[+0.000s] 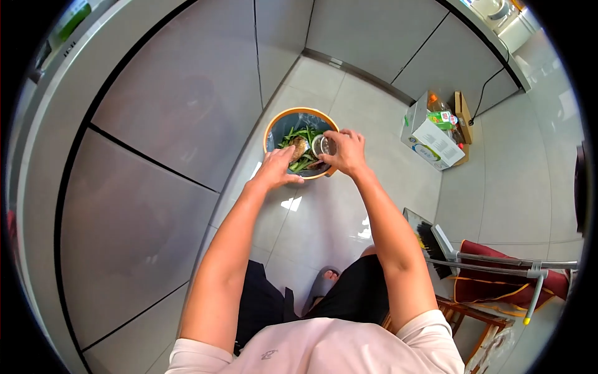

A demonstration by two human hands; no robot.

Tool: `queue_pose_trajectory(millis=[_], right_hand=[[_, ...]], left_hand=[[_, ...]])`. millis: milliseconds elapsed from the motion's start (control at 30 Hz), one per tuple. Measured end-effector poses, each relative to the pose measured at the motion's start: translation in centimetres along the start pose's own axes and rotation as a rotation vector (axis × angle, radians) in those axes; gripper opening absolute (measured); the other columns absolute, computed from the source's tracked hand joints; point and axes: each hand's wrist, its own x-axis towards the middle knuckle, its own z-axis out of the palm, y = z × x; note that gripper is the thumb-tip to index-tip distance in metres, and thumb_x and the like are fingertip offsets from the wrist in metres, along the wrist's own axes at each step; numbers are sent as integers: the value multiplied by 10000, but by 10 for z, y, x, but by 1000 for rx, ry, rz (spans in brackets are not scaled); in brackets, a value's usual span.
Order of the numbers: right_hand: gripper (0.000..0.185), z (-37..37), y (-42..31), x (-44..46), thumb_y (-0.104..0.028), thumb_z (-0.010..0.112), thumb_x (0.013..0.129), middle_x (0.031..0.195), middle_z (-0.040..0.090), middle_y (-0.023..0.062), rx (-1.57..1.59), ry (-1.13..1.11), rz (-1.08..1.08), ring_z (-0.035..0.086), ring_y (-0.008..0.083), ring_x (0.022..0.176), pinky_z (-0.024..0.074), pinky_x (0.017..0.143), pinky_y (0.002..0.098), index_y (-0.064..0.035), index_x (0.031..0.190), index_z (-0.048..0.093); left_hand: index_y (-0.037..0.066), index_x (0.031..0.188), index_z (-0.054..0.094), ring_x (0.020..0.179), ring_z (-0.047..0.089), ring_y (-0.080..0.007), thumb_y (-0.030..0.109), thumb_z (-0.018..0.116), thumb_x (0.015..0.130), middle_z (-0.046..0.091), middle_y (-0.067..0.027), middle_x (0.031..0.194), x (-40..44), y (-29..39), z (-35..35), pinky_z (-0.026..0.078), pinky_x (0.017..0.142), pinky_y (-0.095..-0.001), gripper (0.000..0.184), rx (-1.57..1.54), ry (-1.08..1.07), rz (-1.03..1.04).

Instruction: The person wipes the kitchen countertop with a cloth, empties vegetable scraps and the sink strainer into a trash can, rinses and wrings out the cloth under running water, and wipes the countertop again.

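A trash bin [270, 128] with an orange rim and grey lining stands on the floor in front of me. Green leafy scraps [305, 133] lie inside it, along with a brownish lump [299, 148] whose kind I cannot make out. My right hand [347, 151] grips a small clear round container [323, 145] over the bin's right side. At the near left rim is my left hand [274, 169], its fingers stretched over the bin towards the brownish lump and its thumb apart. Whether those fingertips touch the lump cannot be seen.
Grey cabinets [168, 93] run along the left and back. A white cardboard box [436, 146] with bottles and packets stands at the right. Nearer me are a broom [436, 249], a metal rack [498, 258] with dark red cloth [498, 287], and a wooden stool [470, 318].
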Motion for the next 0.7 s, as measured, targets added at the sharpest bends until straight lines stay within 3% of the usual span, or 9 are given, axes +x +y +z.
queue_pose_trajectory(millis=[100, 200, 233, 367, 467, 500, 700], right_hand=[[647, -3, -9, -3, -361, 898, 646, 1222, 732, 54, 66, 226, -127, 521, 295, 1330, 306, 1148, 466, -175, 1242, 730], [614, 7, 8, -12, -331, 896, 671, 1235, 725, 57, -100, -97, 36, 511, 306, 1347, 299, 1155, 471, -171, 1239, 724], [597, 1, 5, -9, -305, 894, 685, 1245, 719, 62, -86, -82, 1, 505, 313, 1356, 292, 1161, 478, -168, 1239, 719], [589, -6, -15, 0, -311, 892, 683, 1245, 717, 43, 70, 253, -129, 488, 304, 1375, 281, 1168, 488, -181, 1231, 720], [588, 8, 1, -6, -332, 892, 684, 1250, 711, 31, 22, 240, -72, 480, 300, 1380, 271, 1176, 492, -180, 1225, 717], [588, 8, 9, -10, -362, 891, 684, 1245, 709, 26, -102, -49, 12, 479, 302, 1378, 266, 1178, 492, -181, 1214, 714], [604, 6, -1, -1, -393, 911, 669, 1256, 695, 85, 104, 361, -64, 478, 332, 1366, 272, 1169, 503, -185, 1200, 713]], left_hand=[[-34, 1556, 383, 1427, 444, -351, 459, 927, 694, 495, -190, 1548, -3, 1, 4, 324, 1206, -441, 1132, -21, 10, -20], [-43, 1544, 399, 1405, 467, -376, 462, 929, 683, 506, -217, 1531, 0, 4, 6, 340, 1191, -457, 1131, -18, 33, 11], [-46, 1539, 406, 1394, 478, -388, 463, 930, 678, 511, -230, 1523, 1, 3, 6, 347, 1184, -465, 1129, -11, 38, 24], [-47, 1543, 402, 1414, 465, -374, 427, 936, 683, 505, -223, 1534, 3, 3, 10, 336, 1196, -463, 1118, -69, 60, 9], [-46, 1541, 407, 1417, 464, -374, 436, 935, 681, 507, -218, 1534, 4, -1, 14, 339, 1197, -463, 1119, -58, 66, 13], [-44, 1540, 410, 1415, 465, -374, 441, 935, 679, 509, -218, 1532, 3, -2, 17, 343, 1195, -462, 1119, -54, 66, 20], [-34, 1532, 430, 1391, 488, -377, 466, 933, 673, 529, -217, 1514, 6, 0, 15, 358, 1185, -466, 1114, -52, 77, 23]])
